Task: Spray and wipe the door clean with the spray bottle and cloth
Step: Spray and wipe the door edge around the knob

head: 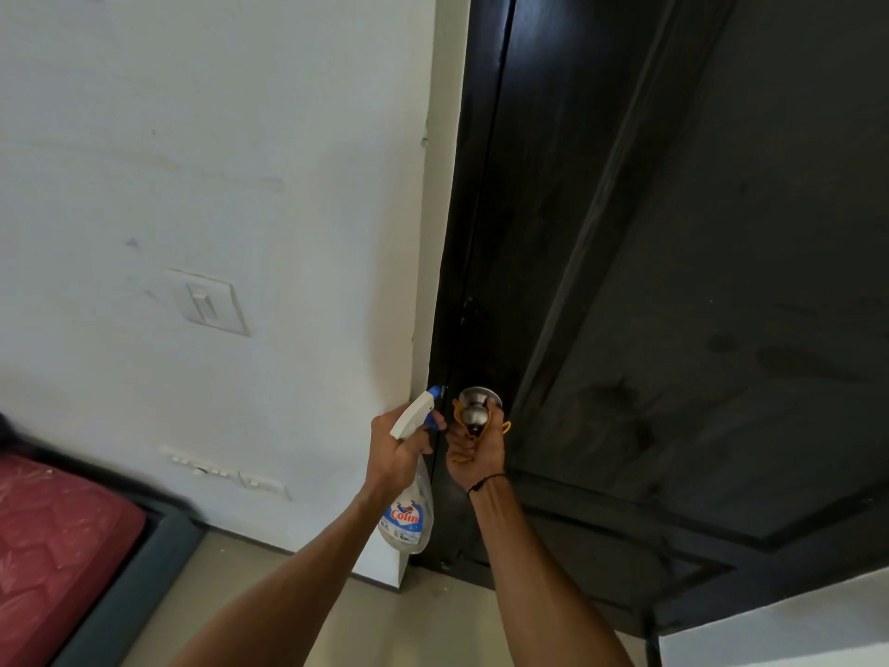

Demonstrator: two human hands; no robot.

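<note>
Seemingly light, the spray bottle (408,498) hangs by its neck from the left hand (394,450), while the right hand (474,450) bunches the soft cloth (469,442) round the slick knob (474,409).

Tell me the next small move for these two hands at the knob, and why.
Probably squeeze the trigger. The left hand holds the spray bottle with its nozzle aimed at the door knob, and the right hand already has the yellow cloth bunched around the knob, ready to rub once it is wet.

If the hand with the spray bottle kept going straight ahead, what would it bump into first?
Probably the door's edge beside the knob; the left hand points its spray bottle there, though depth is unclear.
</note>
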